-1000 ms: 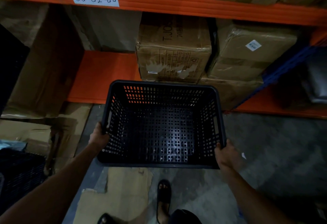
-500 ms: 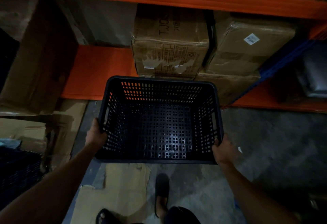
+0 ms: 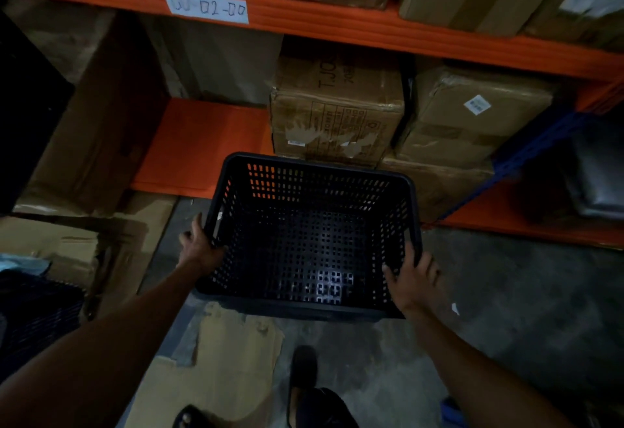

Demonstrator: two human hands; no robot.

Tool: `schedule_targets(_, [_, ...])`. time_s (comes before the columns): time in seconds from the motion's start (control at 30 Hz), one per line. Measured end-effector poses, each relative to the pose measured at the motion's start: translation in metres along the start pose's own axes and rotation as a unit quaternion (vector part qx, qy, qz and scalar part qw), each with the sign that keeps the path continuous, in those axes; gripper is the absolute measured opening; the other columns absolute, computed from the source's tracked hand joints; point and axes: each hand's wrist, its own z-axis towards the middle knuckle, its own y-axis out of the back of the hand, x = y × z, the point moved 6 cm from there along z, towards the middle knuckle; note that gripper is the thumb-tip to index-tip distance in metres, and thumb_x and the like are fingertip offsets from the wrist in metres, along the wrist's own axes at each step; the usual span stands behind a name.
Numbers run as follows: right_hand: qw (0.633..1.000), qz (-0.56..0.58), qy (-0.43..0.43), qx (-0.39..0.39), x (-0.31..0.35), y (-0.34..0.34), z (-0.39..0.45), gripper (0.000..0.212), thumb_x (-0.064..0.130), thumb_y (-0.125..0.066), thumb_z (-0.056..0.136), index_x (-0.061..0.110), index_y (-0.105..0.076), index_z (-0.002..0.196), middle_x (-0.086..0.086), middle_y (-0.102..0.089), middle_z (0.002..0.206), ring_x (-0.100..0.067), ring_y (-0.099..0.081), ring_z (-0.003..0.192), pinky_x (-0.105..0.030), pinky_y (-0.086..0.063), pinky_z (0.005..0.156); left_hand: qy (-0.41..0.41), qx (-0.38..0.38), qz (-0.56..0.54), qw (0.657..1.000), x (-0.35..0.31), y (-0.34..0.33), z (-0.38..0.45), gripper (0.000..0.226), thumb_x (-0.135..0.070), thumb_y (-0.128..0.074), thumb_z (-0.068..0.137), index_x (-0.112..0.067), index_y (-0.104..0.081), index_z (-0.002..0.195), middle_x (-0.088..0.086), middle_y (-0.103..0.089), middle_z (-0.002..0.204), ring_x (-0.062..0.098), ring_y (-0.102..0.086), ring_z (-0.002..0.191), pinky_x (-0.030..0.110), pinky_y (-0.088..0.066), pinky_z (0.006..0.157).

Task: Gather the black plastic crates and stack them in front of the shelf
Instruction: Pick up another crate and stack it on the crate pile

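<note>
An empty black perforated plastic crate hangs level in front of the orange shelf, its far rim close to the lower shelf edge. My left hand grips the crate's left rim near the handle slot. My right hand holds the right rim, thumb inside the wall. Another black crate shows partly at the left edge, on the floor.
Cardboard boxes fill the lower shelf behind the crate; a tall carton leans at the left. Flattened cardboard lies on the concrete floor under me. A blue upright brace crosses the shelf at right. My sandalled foot is below the crate.
The view has tilted and shifted, so the shelf label sits further right and lower. The crate stays in both hands and has moved slightly right, nearer the shelf and the floor.
</note>
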Motion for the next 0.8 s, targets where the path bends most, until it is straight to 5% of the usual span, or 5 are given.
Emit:
schedule_targets(0.13, [0.995,0.027,0.077,0.051,0.079,0.021,0.001,0.066,0.063,-0.037,0.09,0.025,-0.031,0.144,-0.013,-0.018,0.154,-0.038,-0.022,0.138,-0.055,-0.021,0.109,-0.004,-0.022,-0.06,0.998,0.007,0.018,-0.021,0.089,-0.022,-0.067,0.086,-0.022,-0.009,0.154,0.029,-0.018,0.15,0.051,-0.038,0.13,0.05,-0.036,0.106])
schedule_targets(0.3, [0.97,0.111,0.177,0.121,0.204,0.042,-0.025,0.062,0.061,-0.035,0.093,0.029,-0.027,0.146,-0.008,-0.018,0.154,-0.033,-0.031,0.136,-0.052,-0.025,0.11,0.012,-0.037,-0.138,0.99,0.05,0.073,-0.04,0.076,-0.024,-0.064,0.088,-0.014,-0.022,0.15,0.025,-0.035,0.149,0.042,-0.042,0.132,0.043,-0.037,0.105])
schedule_targets(0.53, [0.92,0.206,0.292,0.163,0.397,0.059,-0.109,0.051,0.054,-0.043,0.094,0.024,-0.045,0.135,-0.006,-0.043,0.139,-0.029,-0.046,0.127,-0.05,-0.034,0.103,0.046,-0.078,-0.245,0.965,0.174,0.196,-0.046,0.059,-0.035,-0.06,0.089,-0.017,-0.037,0.14,0.015,-0.057,0.135,0.034,-0.055,0.122,0.043,-0.043,0.105])
schedule_targets(0.7, [0.883,0.269,0.339,0.18,0.52,0.068,-0.17,0.048,0.052,-0.049,0.09,0.023,-0.052,0.128,-0.005,-0.057,0.126,-0.025,-0.053,0.118,-0.045,-0.042,0.099,0.063,-0.126,-0.313,0.939,0.233,0.28,-0.053,0.051,-0.03,-0.055,0.094,-0.015,-0.038,0.14,0.015,-0.061,0.118,0.03,-0.06,0.099,0.035,-0.049,0.08])
schedule_targets(0.8, [0.858,0.307,0.358,0.204,0.58,0.073,-0.196,0.046,0.046,-0.053,0.091,0.018,-0.052,0.127,-0.006,-0.058,0.114,-0.026,-0.058,0.109,-0.039,-0.046,0.094,0.062,-0.13,-0.338,0.93,0.257,0.318,-0.049,0.045,-0.032,-0.051,0.096,-0.016,-0.039,0.137,0.011,-0.056,0.091,0.026,-0.054,0.082,0.032,-0.044,0.066])
